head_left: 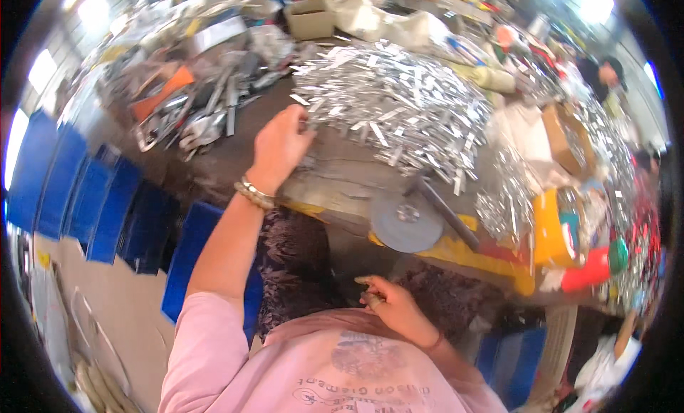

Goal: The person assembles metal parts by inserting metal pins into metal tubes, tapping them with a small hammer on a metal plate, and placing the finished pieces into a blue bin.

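A wide heap of short, shiny metal strips (399, 103) covers the middle of the table (338, 172). At the heap's near left edge is my left hand (283, 138), its fingers curled together. What lies between those fingers, if anything, cannot be made out. My right hand (395, 310) hovers low in front of my shirt, over my lap; its fingers are loosely apart and I see nothing in them. A grey round disc (406, 222) sits at the table's front edge, with a dark bar-shaped handle (447, 212) slanting beside it.
On the left, more metal pieces (221, 92) lie near an orange piece (164, 92). Blue bins (100, 199) stand to the left. Toward the right are a yellow box (554, 228), a red cylinder (588, 269) and a cardboard box (568, 136). Another cardboard box (310, 21) stands behind.
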Available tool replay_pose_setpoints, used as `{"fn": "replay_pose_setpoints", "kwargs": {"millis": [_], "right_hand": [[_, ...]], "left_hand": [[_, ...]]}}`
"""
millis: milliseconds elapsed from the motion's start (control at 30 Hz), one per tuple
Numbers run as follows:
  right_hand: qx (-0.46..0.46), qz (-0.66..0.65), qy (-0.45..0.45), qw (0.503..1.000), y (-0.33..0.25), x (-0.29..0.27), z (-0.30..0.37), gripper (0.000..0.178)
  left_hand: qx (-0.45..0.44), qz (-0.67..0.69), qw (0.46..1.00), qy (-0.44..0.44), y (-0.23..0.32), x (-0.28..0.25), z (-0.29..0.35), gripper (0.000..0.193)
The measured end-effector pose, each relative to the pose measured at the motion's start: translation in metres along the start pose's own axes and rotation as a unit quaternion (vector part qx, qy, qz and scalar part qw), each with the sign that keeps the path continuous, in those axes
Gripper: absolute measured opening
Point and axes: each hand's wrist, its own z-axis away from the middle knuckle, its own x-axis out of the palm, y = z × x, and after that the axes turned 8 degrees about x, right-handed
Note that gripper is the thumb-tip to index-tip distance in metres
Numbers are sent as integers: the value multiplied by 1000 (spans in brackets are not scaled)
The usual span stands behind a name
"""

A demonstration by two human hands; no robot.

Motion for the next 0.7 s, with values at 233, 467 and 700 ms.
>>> {"fn": "replay_pose_setpoints", "kwargs": {"millis": [233,467,700], "right_hand": [[-44,15,59,997,-60,-52,36,32],[-130,235,418,868,-91,-166,27,21],[-161,472,432,752,-83,-259,-50,17]], "left_hand": [[16,68,998,-3,-22,6,0,29],[-33,334,937,-100,64,-14,49,29],[29,304,926,-221,119,-19,72,32]]}}
